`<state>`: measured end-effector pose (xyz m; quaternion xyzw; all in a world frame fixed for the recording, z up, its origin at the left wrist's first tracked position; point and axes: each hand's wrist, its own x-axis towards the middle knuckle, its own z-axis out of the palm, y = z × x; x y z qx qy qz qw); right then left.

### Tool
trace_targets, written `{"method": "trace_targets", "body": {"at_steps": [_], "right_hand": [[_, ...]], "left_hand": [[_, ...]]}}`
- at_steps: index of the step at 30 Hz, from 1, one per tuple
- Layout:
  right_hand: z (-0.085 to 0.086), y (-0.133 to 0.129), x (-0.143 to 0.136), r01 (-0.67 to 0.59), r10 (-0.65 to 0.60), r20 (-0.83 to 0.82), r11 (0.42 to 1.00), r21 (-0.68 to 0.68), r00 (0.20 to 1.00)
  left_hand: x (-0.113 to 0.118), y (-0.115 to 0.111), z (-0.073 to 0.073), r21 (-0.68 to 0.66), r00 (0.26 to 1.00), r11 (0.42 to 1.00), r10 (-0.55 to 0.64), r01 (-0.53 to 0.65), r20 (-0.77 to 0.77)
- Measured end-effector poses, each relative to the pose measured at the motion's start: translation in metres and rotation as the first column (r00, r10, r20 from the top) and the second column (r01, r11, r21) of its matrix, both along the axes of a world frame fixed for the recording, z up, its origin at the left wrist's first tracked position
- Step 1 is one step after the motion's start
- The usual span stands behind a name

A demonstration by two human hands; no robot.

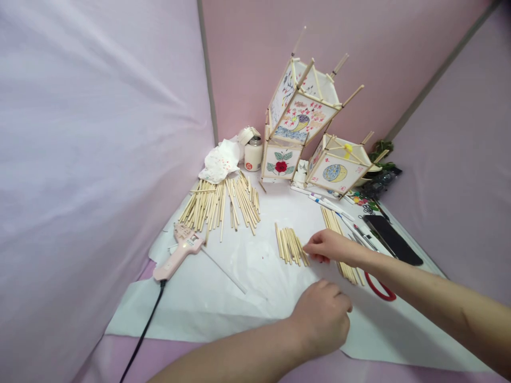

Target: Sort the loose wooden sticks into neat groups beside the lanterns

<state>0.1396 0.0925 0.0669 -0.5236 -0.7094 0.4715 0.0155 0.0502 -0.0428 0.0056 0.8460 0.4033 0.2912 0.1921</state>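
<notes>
My right hand (325, 247) reaches in from the right, its fingers pinched at the right edge of a small row of short wooden sticks (290, 246). The fingertips meet the outermost stick there. Closer to me, my left hand (322, 314) rests over the white paper with its fingers curled in. Its palm side is hidden, so whatever it may hold does not show. Longer wooden sticks (339, 250) lie in a bundle beyond and partly under my right hand.
A pink glue gun (179, 255) with a black cord lies at left, below a large stick pile (211, 207). Behind stand stacked paper lanterns (283, 161), another lantern (337, 167) and a white jar (253, 153). Red-handled scissors (379, 291), pens and a black phone (393, 240) are at right.
</notes>
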Motion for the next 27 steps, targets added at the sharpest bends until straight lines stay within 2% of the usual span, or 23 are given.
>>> {"method": "trace_targets", "body": {"at_steps": [3, 5, 8, 10, 13, 16, 21, 24, 27], "right_hand": [[0.014, 0.011, -0.033, -0.075, 0.071, 0.024, 0.980, 0.183, 0.997], [0.020, 0.025, -0.065, -0.134, 0.120, 0.060, 0.919, 0.372, 0.991], [0.019, 0.049, -0.116, -0.178, 0.096, 0.172, 0.806, 0.565, 0.980], [0.012, 0.062, -0.143, -0.195, 0.064, 0.231, 0.769, 0.609, 0.971], [0.001, 0.074, -0.167, -0.216, 0.050, 0.278, 0.763, 0.610, 0.959], [-0.003, 0.081, -0.170, -0.241, 0.043, 0.324, 0.764, 0.599, 0.945], [0.000, 0.085, -0.155, -0.242, 0.024, 0.358, 0.778, 0.580, 0.933], [0.005, 0.078, -0.135, -0.204, 0.004, 0.331, 0.795, 0.571, 0.944], [0.011, 0.062, -0.101, -0.159, -0.011, 0.292, 0.819, 0.552, 0.956]], "left_hand": [[0.000, 0.000, 0.001, 0.009, 1.000, 1.000, -0.006, 0.006, -0.011], [-0.001, 0.000, 0.002, 0.016, 1.000, 1.000, -0.005, 0.006, -0.017], [-0.001, 0.000, 0.003, 0.024, 0.999, 1.000, 0.002, -0.001, -0.041], [0.000, 0.000, 0.002, 0.026, 0.999, 1.000, 0.003, -0.001, -0.053], [0.001, 0.001, 0.000, 0.047, 0.998, 0.999, 0.001, 0.002, -0.065], [0.002, 0.002, -0.002, 0.083, 0.997, 0.997, -0.003, 0.009, -0.074], [0.000, 0.001, 0.001, 0.066, 0.998, 0.998, 0.004, 0.000, -0.067], [-0.001, 0.000, 0.002, 0.032, 0.998, 0.999, 0.004, -0.002, -0.055], [-0.001, 0.000, 0.001, 0.027, 0.999, 1.000, -0.005, 0.006, -0.045]]}}
